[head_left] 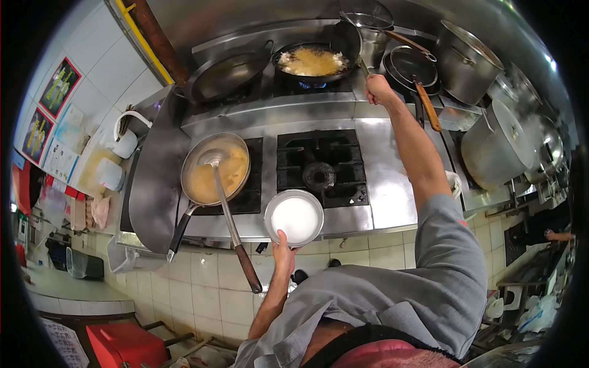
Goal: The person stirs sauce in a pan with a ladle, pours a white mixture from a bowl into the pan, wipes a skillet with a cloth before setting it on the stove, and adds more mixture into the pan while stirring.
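Note:
My left hand grips a round metal bowl of white liquid from below, thumb over its rim, at the stove's front edge. My right hand reaches far forward, fingers closed around the handle of a long-handled utensil with a round dark head. That head is raised at the right rim of a wok, where pale pieces fry in bubbling oil. A blue flame burns beneath it. Left of the bowl, a pan holds yellowish liquid and a ladle.
An unlit burner grate lies just beyond the bowl. Another dark wok stands at the back left. Strainers with wooden handles and large pots crowd the right. A curved metal shield borders the left side.

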